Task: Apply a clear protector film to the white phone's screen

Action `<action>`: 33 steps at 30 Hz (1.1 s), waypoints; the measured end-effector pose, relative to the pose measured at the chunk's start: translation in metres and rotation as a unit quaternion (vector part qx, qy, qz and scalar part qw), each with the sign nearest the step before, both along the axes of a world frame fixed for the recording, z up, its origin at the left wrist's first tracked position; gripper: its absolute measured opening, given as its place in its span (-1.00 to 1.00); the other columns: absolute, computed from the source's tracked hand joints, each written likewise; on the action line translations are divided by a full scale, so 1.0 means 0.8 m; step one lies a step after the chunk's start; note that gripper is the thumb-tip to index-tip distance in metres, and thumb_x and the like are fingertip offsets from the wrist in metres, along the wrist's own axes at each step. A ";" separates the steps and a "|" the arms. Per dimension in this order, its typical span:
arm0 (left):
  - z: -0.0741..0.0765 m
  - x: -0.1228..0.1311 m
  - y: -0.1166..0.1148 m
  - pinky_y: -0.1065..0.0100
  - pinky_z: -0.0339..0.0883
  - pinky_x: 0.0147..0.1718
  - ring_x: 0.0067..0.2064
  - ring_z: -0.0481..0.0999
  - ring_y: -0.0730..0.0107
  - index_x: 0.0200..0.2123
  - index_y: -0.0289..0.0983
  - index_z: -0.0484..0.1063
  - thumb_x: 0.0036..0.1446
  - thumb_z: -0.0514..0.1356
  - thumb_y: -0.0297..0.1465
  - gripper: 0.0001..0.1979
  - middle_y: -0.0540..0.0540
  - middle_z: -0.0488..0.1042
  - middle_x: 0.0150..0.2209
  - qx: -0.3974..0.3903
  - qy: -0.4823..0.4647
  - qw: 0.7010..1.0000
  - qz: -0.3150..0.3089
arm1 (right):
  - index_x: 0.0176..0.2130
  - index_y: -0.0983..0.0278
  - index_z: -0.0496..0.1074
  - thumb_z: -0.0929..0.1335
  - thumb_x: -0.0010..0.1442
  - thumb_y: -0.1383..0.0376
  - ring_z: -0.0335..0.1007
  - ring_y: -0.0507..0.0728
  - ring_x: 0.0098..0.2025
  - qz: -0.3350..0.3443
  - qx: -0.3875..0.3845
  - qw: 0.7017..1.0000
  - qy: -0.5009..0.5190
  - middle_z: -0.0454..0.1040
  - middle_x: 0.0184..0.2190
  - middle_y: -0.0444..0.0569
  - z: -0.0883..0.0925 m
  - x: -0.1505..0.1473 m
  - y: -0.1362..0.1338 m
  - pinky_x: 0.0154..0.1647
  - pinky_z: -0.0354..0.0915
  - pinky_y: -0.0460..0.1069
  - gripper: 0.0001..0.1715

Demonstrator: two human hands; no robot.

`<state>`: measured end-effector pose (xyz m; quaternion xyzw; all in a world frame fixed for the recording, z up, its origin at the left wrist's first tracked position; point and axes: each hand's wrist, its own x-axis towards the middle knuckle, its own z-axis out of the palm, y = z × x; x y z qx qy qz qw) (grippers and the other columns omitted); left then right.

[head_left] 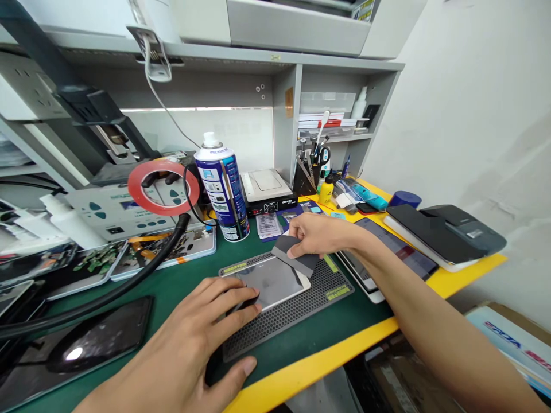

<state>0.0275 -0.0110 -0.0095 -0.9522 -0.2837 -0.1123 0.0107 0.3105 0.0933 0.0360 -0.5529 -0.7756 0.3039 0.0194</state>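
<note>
A small tablet or large phone with a grey screen and white edge (275, 282) lies on a dark perforated mat (284, 318). My left hand (206, 321) is open, its fingertips resting on the device's left end and its thumb spread towards the table edge. Between the thumb and curled fingers of my right hand (316, 234) is a flat dark grey card with a lighter band (297, 257). The card slants over the device's right end; whether it presses on the screen I cannot tell.
A spray can (221, 192) stands behind the mat, near red tape (163, 186). A black hose (142, 275) curves across the left side by a large dark tablet (86, 344). More devices (398, 252) lie to the right, inside the yellow table edge (318, 367).
</note>
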 end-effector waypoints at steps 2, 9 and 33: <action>0.000 0.000 0.000 -0.03 0.37 0.18 0.24 0.39 0.01 0.23 -0.12 0.37 0.27 0.18 -0.23 -0.53 -0.08 0.46 0.23 0.002 -0.001 1.000 0.000 | -0.28 0.23 0.31 0.50 0.07 0.16 0.38 0.05 -0.51 -0.003 0.002 1.000 -0.004 0.43 -0.42 -0.13 0.001 0.001 0.001 -0.63 0.16 -0.12 -0.64; 0.001 0.001 -0.002 -0.04 0.40 0.17 0.23 0.40 0.01 0.22 -0.13 0.38 0.27 0.18 -0.23 -0.53 -0.09 0.46 0.22 0.000 0.005 1.000 0.004 | -0.28 0.21 0.28 0.49 0.11 0.17 0.40 0.07 -0.47 -0.011 -0.002 1.000 0.010 0.38 -0.43 -0.14 0.004 0.013 0.003 -0.62 0.22 -0.13 -0.65; 0.002 0.000 -0.003 -0.05 0.36 0.17 0.23 0.39 -0.02 0.21 -0.11 0.40 0.25 0.19 -0.25 -0.54 -0.10 0.45 0.23 -0.025 -0.008 1.000 0.003 | -0.39 0.21 0.22 0.41 0.14 0.19 0.43 0.13 -0.64 0.032 -0.087 0.992 0.087 0.44 -0.66 -0.11 -0.007 -0.016 -0.011 -0.76 0.19 -0.11 -0.72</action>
